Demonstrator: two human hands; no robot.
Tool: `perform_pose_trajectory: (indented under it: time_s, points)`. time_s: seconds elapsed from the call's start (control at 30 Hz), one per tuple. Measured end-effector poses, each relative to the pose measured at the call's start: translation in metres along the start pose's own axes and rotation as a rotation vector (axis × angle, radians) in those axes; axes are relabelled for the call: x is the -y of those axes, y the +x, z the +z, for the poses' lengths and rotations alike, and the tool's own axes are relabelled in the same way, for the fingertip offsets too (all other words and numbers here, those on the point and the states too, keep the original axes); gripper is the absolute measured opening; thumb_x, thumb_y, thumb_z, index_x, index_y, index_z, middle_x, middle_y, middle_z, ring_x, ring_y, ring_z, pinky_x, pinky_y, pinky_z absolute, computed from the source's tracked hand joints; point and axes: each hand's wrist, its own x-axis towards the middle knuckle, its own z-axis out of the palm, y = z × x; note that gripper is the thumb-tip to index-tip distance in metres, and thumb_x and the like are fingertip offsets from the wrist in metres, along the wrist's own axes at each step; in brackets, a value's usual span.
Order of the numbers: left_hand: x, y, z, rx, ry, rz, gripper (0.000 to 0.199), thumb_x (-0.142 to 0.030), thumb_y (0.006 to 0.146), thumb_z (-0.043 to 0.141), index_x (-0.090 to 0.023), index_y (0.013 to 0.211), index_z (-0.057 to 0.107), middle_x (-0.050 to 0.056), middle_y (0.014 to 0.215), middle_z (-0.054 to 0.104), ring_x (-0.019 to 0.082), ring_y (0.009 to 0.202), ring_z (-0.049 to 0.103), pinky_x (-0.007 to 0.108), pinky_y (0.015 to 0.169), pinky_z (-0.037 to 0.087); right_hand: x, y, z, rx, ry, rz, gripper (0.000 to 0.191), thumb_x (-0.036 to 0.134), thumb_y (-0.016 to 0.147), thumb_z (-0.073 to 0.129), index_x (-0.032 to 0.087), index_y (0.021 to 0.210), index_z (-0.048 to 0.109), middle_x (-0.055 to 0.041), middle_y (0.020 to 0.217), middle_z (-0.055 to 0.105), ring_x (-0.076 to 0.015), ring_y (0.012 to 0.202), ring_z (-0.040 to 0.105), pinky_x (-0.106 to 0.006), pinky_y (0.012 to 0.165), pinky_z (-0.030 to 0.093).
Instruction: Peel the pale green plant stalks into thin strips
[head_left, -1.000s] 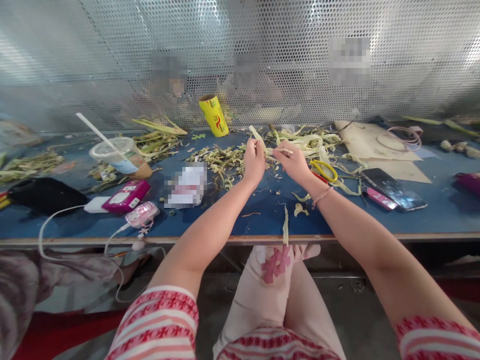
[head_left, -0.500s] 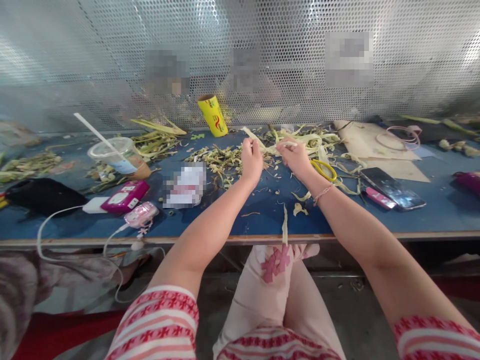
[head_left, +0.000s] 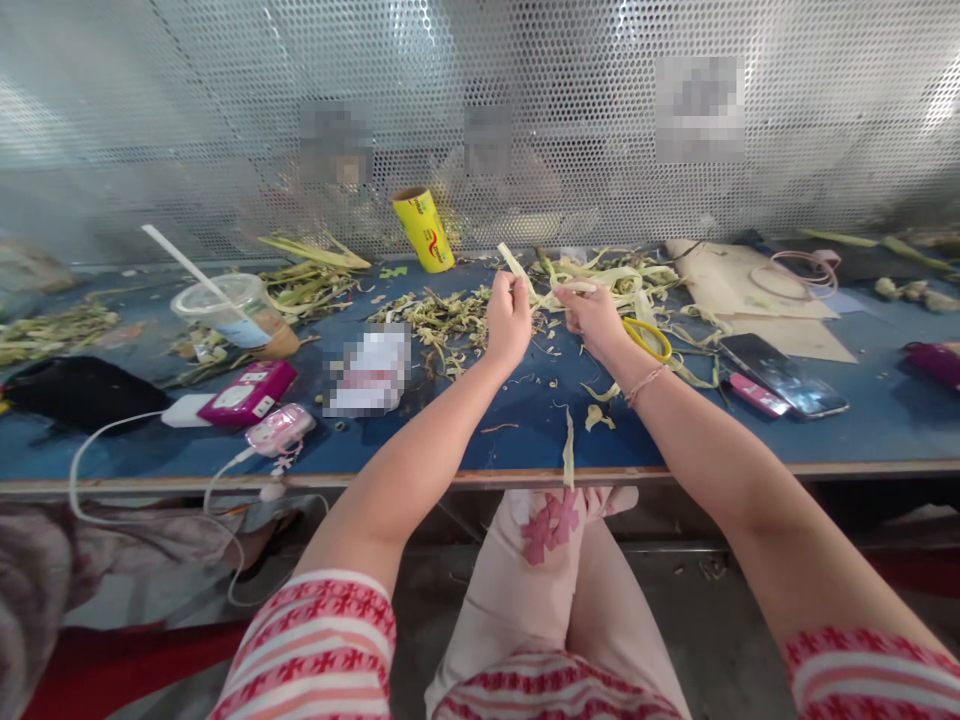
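My left hand (head_left: pixel 510 322) is closed, and a pale yellow-green plant strip (head_left: pixel 513 262) sticks up from its grip. Just to the right, my right hand (head_left: pixel 594 318) is pinched, with a thin whitish piece along its fingers. The plant matter seems to run between both hands, but my fingers hide where it joins. Behind and right of them lies a heap of pale peeled strips (head_left: pixel 637 272). Left of my left hand is a pile of small greenish trimmings (head_left: pixel 454 320). A yellow ring (head_left: pixel 649 340) lies by my right wrist.
At the left are a cup with a straw (head_left: pixel 236 312), a magenta charger block (head_left: pixel 251 392) and a black pouch (head_left: pixel 86 392). A yellow cardboard tube (head_left: pixel 425 232) stands at the back. A phone (head_left: pixel 787 378) and brown paper (head_left: pixel 739 285) lie right. Perforated metal (head_left: pixel 585 100) rises behind.
My left hand has shifted slightly right, toward my right hand, and the strip above it points more steeply up. My right hand has barely moved.
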Motion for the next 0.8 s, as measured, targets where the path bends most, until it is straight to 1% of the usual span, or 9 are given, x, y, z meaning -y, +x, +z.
perform_pose_trajectory:
  time_s: [0.1,0.2,0.27,0.37,0.47,0.6,0.7,0.8]
  points:
    - [0.006,0.004,0.002,-0.044,-0.031,-0.013,0.025,-0.046,0.088,0.059,-0.023,0.085,0.051,-0.005,0.058,0.036,0.008,0.050,0.041,0.023,0.052,0.031,-0.001,0.001,0.001,0.004,-0.005,0.010,0.045,0.057,0.068,0.074,0.024,0.067,0.043,0.0116,0.041,0.027,-0.0047,0.034,0.024,-0.022,0.035,0.018]
    - [0.010,0.011,0.004,-0.127,-0.110,-0.091,0.029,-0.050,0.090,0.054,-0.022,0.083,0.047,-0.007,0.057,0.029,0.006,0.045,0.033,0.023,0.048,0.027,0.000,0.001,0.005,0.007,-0.029,0.000,0.039,0.051,0.070,0.073,0.023,0.067,0.045,0.0113,0.038,0.029,-0.0055,0.034,0.026,-0.022,0.036,0.018]
    - [0.011,0.016,0.004,-0.169,-0.155,-0.133,0.028,-0.047,0.092,0.050,-0.022,0.082,0.044,-0.008,0.056,0.026,0.006,0.042,0.028,0.022,0.047,0.025,0.000,-0.001,0.009,0.023,-0.059,-0.016,0.035,0.047,0.072,0.071,0.023,0.066,0.046,0.0110,0.038,0.031,-0.0059,0.034,0.028,-0.023,0.036,0.020]
    - [0.011,0.018,0.003,-0.186,-0.185,-0.140,0.026,-0.041,0.095,0.047,-0.022,0.079,0.040,-0.009,0.055,0.024,0.005,0.041,0.026,0.021,0.045,0.022,0.001,-0.003,0.013,0.062,-0.079,-0.038,0.032,0.044,0.072,0.070,0.023,0.066,0.048,0.0111,0.038,0.034,-0.0059,0.034,0.031,-0.023,0.037,0.023]
    - [0.010,0.016,0.001,-0.162,-0.167,-0.115,0.027,-0.042,0.094,0.050,-0.022,0.078,0.041,-0.008,0.054,0.025,0.005,0.041,0.026,0.021,0.045,0.023,0.002,-0.003,0.011,0.063,-0.053,-0.035,0.035,0.049,0.069,0.072,0.023,0.065,0.049,0.0112,0.037,0.033,-0.0054,0.033,0.030,-0.023,0.037,0.021]
    - [0.008,0.009,0.001,-0.079,-0.084,-0.054,0.027,-0.047,0.087,0.060,-0.023,0.083,0.048,-0.007,0.056,0.032,0.007,0.046,0.037,0.022,0.049,0.029,0.001,0.000,0.002,0.023,0.042,0.024,0.044,0.054,0.062,0.078,0.023,0.066,0.048,0.0119,0.037,0.030,-0.0050,0.032,0.025,-0.023,0.034,0.015]
    - [0.005,0.004,0.001,0.007,-0.008,0.055,0.024,-0.043,0.087,0.061,-0.022,0.083,0.050,-0.006,0.056,0.037,0.007,0.048,0.041,0.022,0.050,0.031,0.001,0.000,-0.003,0.040,0.082,0.083,0.047,0.053,0.059,0.081,0.022,0.065,0.046,0.0124,0.037,0.028,-0.0043,0.031,0.021,-0.023,0.034,0.012]
    - [0.003,0.000,0.000,0.093,0.066,0.175,0.023,-0.041,0.089,0.058,-0.022,0.080,0.049,-0.006,0.054,0.038,0.007,0.046,0.041,0.022,0.050,0.031,0.004,-0.002,-0.003,0.057,0.110,0.107,0.046,0.048,0.063,0.081,0.021,0.061,0.044,0.0120,0.036,0.027,-0.0033,0.032,0.020,-0.022,0.035,0.013]
